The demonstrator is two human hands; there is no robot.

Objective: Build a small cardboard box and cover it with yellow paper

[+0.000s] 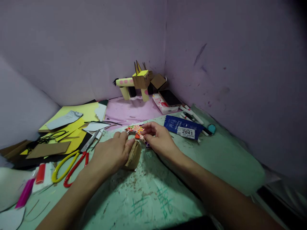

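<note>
In the middle of the table, my left hand (111, 151) is closed on a small brown cardboard box (134, 156), with the thumb along its upper edge. Just to the right, the fingers of my right hand (159, 137) are bent in a pinch on a small piece with a colourful floral pattern (135, 128). That piece reaches across to the fingers of my left hand. A bit of orange-red shows beneath it. Whether the piece is paper or cloth, I cannot tell, and my fingers hide part of it.
Scissors (82, 153) with red and yellow handles lie left of my left hand. Beyond them are yellow sheets (72, 123) and cardboard scraps (48, 150). A yellow cardboard animal (129, 83) stands at the back. A blue packet (183, 127), markers (194, 115) and a phone (169, 97) are on the right.
</note>
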